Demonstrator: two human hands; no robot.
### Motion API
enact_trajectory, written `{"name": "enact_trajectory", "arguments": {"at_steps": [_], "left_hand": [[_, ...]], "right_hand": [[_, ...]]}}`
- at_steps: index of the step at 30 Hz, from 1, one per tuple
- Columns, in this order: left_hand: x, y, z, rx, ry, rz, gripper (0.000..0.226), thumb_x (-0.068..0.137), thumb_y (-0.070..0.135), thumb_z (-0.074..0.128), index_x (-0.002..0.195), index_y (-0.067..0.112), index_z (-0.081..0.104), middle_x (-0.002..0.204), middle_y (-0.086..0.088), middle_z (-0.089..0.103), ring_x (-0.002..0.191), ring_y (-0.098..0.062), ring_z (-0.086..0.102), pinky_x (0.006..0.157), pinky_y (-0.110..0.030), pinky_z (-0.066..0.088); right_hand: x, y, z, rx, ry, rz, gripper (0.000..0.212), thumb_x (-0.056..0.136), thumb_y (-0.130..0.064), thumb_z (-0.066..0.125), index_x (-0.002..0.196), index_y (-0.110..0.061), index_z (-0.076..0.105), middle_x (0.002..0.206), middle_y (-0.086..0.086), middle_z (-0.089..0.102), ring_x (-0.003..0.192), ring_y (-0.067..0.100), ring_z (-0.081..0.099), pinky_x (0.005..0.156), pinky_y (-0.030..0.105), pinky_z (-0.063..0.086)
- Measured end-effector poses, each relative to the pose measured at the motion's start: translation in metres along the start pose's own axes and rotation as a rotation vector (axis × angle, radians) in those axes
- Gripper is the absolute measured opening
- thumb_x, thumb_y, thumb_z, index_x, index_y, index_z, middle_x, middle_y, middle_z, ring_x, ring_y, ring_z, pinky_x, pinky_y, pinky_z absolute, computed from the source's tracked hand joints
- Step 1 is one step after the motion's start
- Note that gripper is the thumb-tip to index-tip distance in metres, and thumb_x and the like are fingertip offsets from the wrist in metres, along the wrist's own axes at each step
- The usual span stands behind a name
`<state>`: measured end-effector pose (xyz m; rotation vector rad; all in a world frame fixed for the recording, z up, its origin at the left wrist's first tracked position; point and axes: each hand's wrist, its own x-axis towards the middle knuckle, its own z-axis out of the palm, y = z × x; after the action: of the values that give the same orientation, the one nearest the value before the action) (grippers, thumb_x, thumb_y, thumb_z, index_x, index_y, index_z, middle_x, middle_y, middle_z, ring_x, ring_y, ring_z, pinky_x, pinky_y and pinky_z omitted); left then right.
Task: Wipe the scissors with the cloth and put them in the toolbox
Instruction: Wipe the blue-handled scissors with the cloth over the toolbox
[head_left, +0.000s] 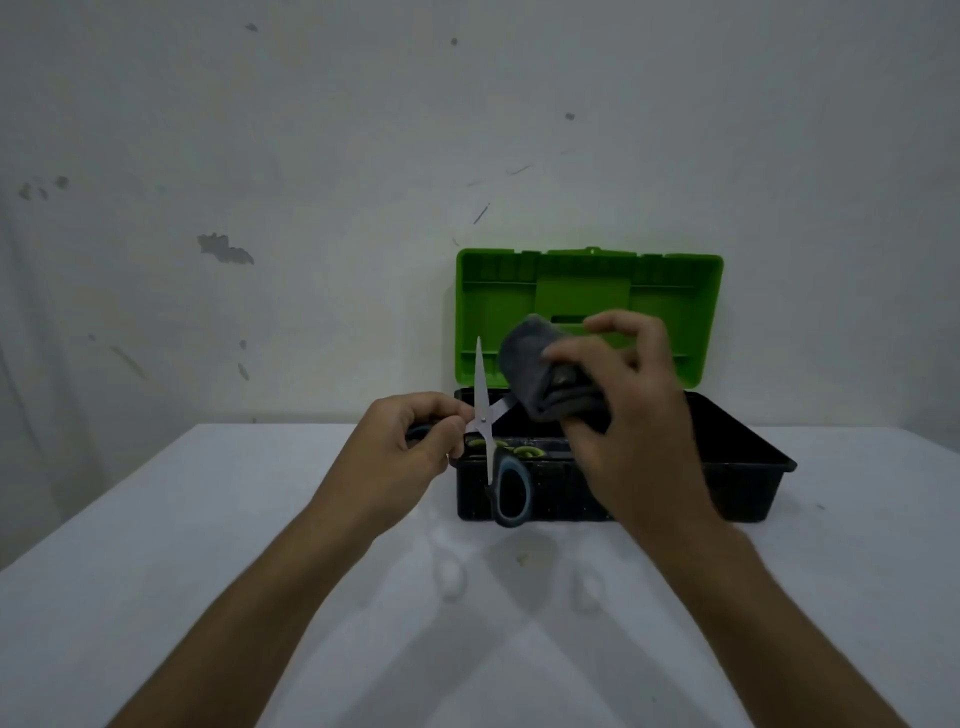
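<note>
Now left hand (410, 447) grips opened scissors (482, 410); right hand (623, 410) beside them clutches cloth (535, 364).

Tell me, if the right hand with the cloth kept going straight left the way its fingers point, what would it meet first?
Probably the scissors: the right hand and grey cloth sit just beside the open blades, though depth is unclear.

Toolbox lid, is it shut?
No, the green toolbox lid stands open and upright behind the black toolbox base, while the left hand holds the scissors in front.
</note>
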<state>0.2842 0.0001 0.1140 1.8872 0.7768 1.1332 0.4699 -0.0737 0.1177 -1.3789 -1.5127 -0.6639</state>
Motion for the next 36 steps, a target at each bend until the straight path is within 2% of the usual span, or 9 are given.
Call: {"name": "enact_trajectory", "arguments": {"at_steps": [2, 6, 11, 17, 22, 26, 30, 34, 36], "left_hand": [[0.000, 0.003, -0.002, -0.042, 0.009, -0.004, 0.016, 0.097, 0.005, 0.053, 0.096, 0.008, 0.069, 0.064, 0.001, 0.056, 0.043, 0.003, 0.047, 0.043, -0.006, 0.034], [0.001, -0.001, -0.009, -0.080, 0.025, -0.074, 0.017, 0.097, 0.007, 0.054, 0.092, 0.013, 0.069, 0.065, 0.002, 0.057, 0.044, -0.001, 0.043, 0.041, -0.011, 0.032], [-0.001, 0.002, -0.007, -0.088, -0.049, -0.070, 0.016, 0.097, 0.006, 0.053, 0.094, 0.007, 0.069, 0.062, 0.003, 0.055, 0.041, 0.000, 0.039, 0.041, -0.009, 0.031], [-0.002, 0.000, 0.002, 0.143, -0.023, 0.040, 0.016, 0.096, 0.014, 0.056, 0.095, 0.018, 0.071, 0.065, 0.008, 0.060, 0.054, 0.005, 0.052, 0.057, -0.009, 0.040], [-0.004, 0.007, 0.007, 0.021, 0.044, 0.059, 0.016, 0.096, 0.011, 0.056, 0.094, 0.017, 0.071, 0.067, 0.007, 0.060, 0.051, 0.006, 0.052, 0.050, -0.007, 0.039], [-0.007, 0.014, 0.005, -0.092, 0.030, 0.087, 0.018, 0.095, 0.006, 0.056, 0.090, 0.015, 0.071, 0.063, 0.003, 0.058, 0.049, 0.003, 0.050, 0.048, -0.007, 0.039], [-0.006, 0.008, 0.000, -0.015, -0.061, 0.047, 0.015, 0.095, 0.008, 0.057, 0.096, 0.010, 0.071, 0.065, 0.002, 0.060, 0.049, 0.004, 0.050, 0.049, -0.007, 0.039], [-0.001, -0.001, -0.002, 0.013, -0.067, -0.003, 0.016, 0.096, 0.011, 0.057, 0.096, 0.017, 0.072, 0.063, 0.008, 0.060, 0.047, 0.001, 0.046, 0.049, -0.013, 0.037], [0.000, -0.004, -0.002, -0.005, -0.059, -0.047, 0.012, 0.094, 0.016, 0.060, 0.094, 0.020, 0.072, 0.059, 0.013, 0.059, 0.048, -0.003, 0.045, 0.050, -0.018, 0.037]], "right_hand": [[-0.009, -0.002, 0.011, -0.046, -0.084, -0.058, 0.060, 0.071, 0.003, 0.073, 0.124, -0.024, 0.063, 0.134, 0.008, 0.046, 0.111, 0.021, 0.044, 0.093, 0.028, 0.046], [-0.020, -0.002, 0.025, -0.103, -0.219, -0.132, 0.063, 0.080, -0.010, 0.068, 0.137, -0.034, 0.052, 0.144, 0.005, 0.040, 0.122, 0.028, 0.039, 0.096, 0.042, 0.041], [-0.015, 0.011, 0.024, -0.040, -0.160, -0.133, 0.064, 0.079, 0.010, 0.062, 0.131, -0.028, 0.060, 0.135, 0.008, 0.044, 0.113, 0.029, 0.048, 0.097, 0.036, 0.046], [-0.004, 0.035, 0.001, -0.048, 0.016, 0.082, 0.056, 0.082, 0.009, 0.057, 0.131, -0.020, 0.060, 0.129, 0.008, 0.043, 0.111, 0.025, 0.050, 0.094, 0.042, 0.053], [0.002, 0.008, -0.004, 0.002, 0.038, -0.127, 0.054, 0.083, 0.004, 0.058, 0.131, -0.020, 0.059, 0.132, 0.011, 0.039, 0.114, 0.026, 0.049, 0.093, 0.037, 0.053], [-0.010, 0.008, 0.012, -0.152, 0.006, -0.272, 0.051, 0.084, 0.006, 0.061, 0.128, -0.021, 0.063, 0.131, 0.011, 0.037, 0.115, 0.034, 0.048, 0.099, 0.031, 0.044], [-0.006, 0.030, 0.004, -0.135, 0.055, -0.062, 0.051, 0.085, 0.006, 0.057, 0.131, -0.017, 0.060, 0.130, 0.011, 0.035, 0.115, 0.032, 0.047, 0.099, 0.044, 0.050], [0.002, 0.028, -0.007, 0.112, 0.139, 0.166, 0.053, 0.090, 0.006, 0.053, 0.135, -0.022, 0.054, 0.123, 0.006, 0.034, 0.103, 0.010, 0.046, 0.093, 0.009, 0.043], [0.007, 0.020, -0.009, 0.225, 0.152, 0.207, 0.051, 0.092, 0.004, 0.053, 0.134, -0.025, 0.053, 0.121, 0.005, 0.034, 0.100, 0.009, 0.048, 0.089, 0.004, 0.040]]}}
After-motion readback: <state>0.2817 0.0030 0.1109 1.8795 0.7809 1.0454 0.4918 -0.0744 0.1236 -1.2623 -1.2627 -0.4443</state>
